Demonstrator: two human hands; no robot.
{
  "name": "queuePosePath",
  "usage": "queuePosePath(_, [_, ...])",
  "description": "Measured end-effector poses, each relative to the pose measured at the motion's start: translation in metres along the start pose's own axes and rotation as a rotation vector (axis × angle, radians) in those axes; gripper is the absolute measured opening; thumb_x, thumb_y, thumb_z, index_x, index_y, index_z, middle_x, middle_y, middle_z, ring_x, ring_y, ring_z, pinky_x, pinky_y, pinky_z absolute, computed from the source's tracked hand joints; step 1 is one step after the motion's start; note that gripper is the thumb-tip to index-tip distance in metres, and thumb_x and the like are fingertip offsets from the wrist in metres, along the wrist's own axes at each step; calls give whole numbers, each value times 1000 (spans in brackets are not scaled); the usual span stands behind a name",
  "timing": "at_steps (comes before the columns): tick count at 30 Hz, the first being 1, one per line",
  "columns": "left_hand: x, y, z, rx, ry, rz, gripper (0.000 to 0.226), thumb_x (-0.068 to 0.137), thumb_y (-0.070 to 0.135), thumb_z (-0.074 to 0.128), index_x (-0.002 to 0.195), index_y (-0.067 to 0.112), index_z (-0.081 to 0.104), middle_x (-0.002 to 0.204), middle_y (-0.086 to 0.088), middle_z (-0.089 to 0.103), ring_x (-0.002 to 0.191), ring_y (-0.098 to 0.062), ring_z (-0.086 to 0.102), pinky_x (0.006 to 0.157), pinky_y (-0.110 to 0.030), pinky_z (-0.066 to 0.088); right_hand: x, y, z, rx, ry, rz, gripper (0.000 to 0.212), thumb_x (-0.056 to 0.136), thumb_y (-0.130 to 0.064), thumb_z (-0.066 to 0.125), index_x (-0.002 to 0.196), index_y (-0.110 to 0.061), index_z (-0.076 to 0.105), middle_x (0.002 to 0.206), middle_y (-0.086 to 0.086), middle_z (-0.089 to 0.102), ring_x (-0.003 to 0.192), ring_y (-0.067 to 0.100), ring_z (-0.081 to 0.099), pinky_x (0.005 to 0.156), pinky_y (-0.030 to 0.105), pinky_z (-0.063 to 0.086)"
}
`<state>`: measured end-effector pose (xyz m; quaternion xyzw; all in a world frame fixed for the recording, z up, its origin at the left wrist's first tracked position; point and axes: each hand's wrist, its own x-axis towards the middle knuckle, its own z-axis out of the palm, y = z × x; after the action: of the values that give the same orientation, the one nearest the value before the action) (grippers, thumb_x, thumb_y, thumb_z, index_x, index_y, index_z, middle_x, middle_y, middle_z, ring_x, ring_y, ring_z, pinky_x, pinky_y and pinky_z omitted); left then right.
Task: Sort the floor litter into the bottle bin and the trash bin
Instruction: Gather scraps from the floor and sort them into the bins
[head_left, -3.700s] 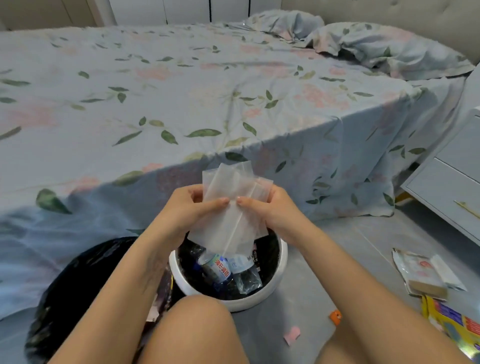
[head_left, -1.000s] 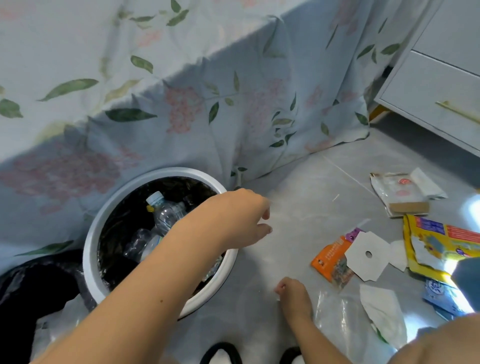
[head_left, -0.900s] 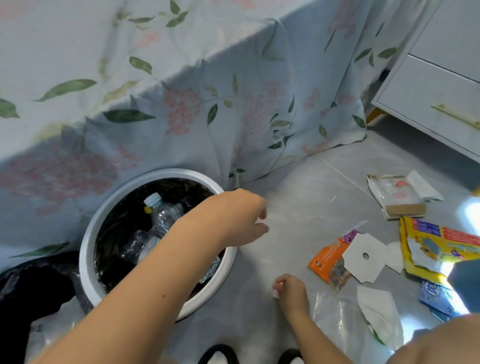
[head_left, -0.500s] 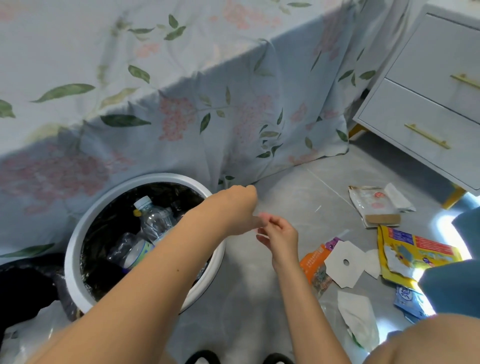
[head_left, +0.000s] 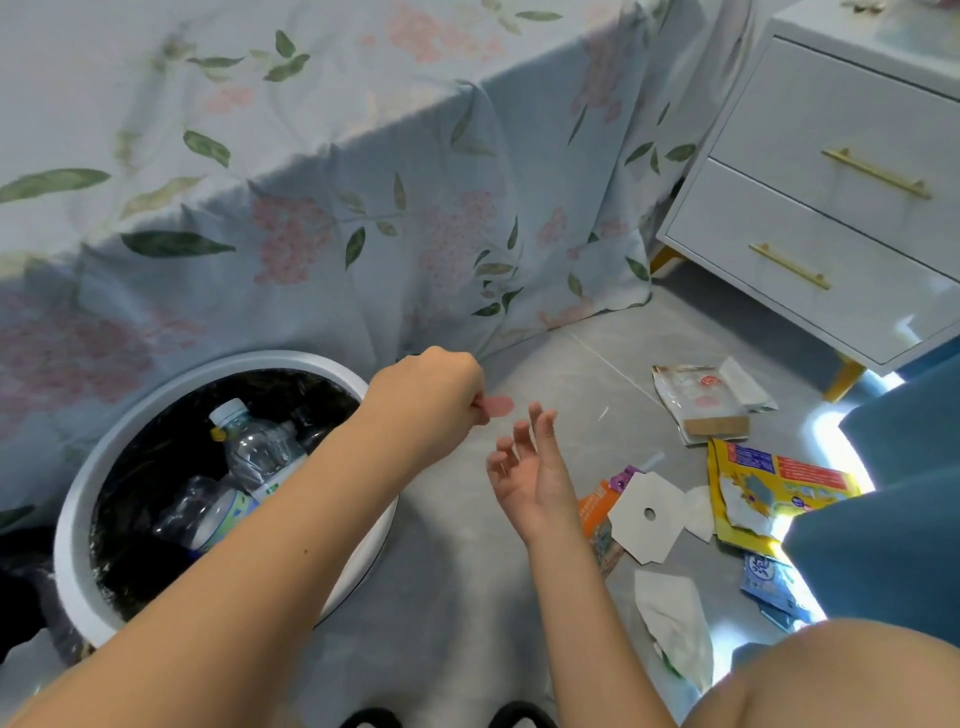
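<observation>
Beside the white bottle bin (head_left: 72, 525), my left hand (head_left: 431, 397) pinching a small pink scrap (head_left: 497, 406), my right hand (head_left: 527, 475) empty, fingers spread, wrappers (head_left: 774, 486) on floor at right.

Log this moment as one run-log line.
left hand: pinches pink scrap | right hand: open | bottle bin: holds bottles

Pink scrap (head_left: 500, 405), white-rimmed black-lined bin (head_left: 78, 525), leaf-and-pink-floral bedsheet (head_left: 322, 171), yellow packet (head_left: 769, 493), white gold-handled drawers (head_left: 831, 171)
</observation>
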<state>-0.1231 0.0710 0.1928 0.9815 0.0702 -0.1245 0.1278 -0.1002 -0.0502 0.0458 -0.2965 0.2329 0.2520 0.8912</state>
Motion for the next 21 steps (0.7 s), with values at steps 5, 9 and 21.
queuePosePath(5, [4, 2, 1, 53, -3, 15, 52, 92, 60, 41, 65, 17, 50, 67, -2, 50, 69, -30, 50, 62, -30, 39, 45, 1, -64, -559, 687, -264, 50, 76, -27, 78, 118, -10, 57, 103, 8, 63, 85, 21, 58, 70, 26, 45])
queuePosePath(9, [11, 2, 6, -204, -57, 48, 54, 89, 59, 50, 62, 13, 56, 55, -3, 45, 52, -12, 38, 51, -18, 34, 56, -25, -111, -1036, 942, -304, 61, 76, -34, 76, 127, -14, 49, 123, 10, 60, 118, 35, 49, 88, 39, 40])
queuePosePath(21, [13, 12, 7, -339, -199, 103, 44, 82, 64, 55, 72, 24, 70, 54, 4, 50, 53, -8, 37, 51, -13, 35, 96, -72, -171, -1174, 1204, 23, 100, 74, -39, 77, 146, -11, 14, 147, 28, 27, 135, 45, 24, 111, 54, 20])
